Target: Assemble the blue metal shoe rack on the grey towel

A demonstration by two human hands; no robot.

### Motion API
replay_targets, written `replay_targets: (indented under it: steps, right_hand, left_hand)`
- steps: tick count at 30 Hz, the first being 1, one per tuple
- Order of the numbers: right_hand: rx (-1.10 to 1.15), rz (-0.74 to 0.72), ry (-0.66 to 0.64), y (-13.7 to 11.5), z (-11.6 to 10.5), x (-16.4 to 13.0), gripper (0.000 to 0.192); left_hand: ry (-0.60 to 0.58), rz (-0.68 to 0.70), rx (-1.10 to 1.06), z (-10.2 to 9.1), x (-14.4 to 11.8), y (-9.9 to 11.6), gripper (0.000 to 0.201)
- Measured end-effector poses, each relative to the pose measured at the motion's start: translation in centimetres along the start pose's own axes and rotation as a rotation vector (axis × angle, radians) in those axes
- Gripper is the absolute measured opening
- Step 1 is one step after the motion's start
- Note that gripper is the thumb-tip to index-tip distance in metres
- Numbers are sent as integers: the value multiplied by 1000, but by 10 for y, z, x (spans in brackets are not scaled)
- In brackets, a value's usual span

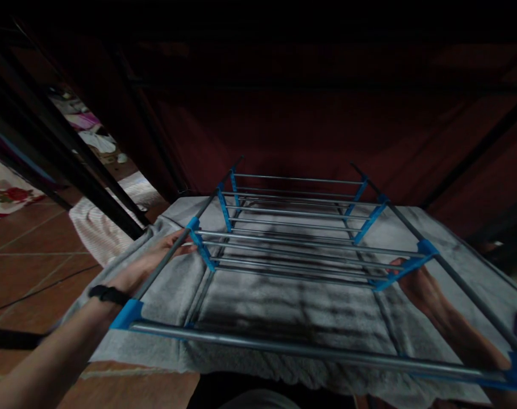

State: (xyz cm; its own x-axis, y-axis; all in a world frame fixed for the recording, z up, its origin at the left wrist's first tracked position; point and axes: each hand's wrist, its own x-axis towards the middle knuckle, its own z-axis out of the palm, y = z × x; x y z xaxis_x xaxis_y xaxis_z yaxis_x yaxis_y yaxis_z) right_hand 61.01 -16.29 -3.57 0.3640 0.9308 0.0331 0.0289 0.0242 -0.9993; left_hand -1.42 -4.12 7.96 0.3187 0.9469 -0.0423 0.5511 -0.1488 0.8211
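Note:
A shoe rack (pixel 284 247) of grey metal tubes and blue plastic side brackets lies before me on a grey towel-like cloth (pixel 258 307). Its tiers run away from me, with two free pole ends at the far side. My left hand (pixel 177 244) grips the rack at a blue bracket on the left, its fingers partly behind the pole. On the right, my right hand (pixel 416 281) closes around the lower part of the matching bracket, beside the tube ends. A thick front tube (pixel 258 339) with blue corner pieces spans the near side.
A dark red panel (pixel 275 136) rises behind the cloth. Dark frame bars (pixel 92 176) slant along the left. Beyond them, a striped cloth (pixel 100 233), a flowered fabric (pixel 13 190) and scattered items lie over the tiled floor (pixel 37 255). A dark cable crosses the tiles.

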Motion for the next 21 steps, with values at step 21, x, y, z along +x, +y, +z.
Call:
replay_targets:
  steps: [21]
  right_hand:
    - [125, 103, 125, 4, -5, 3, 38]
  left_hand:
    - [90, -92, -489, 31, 33, -36, 31]
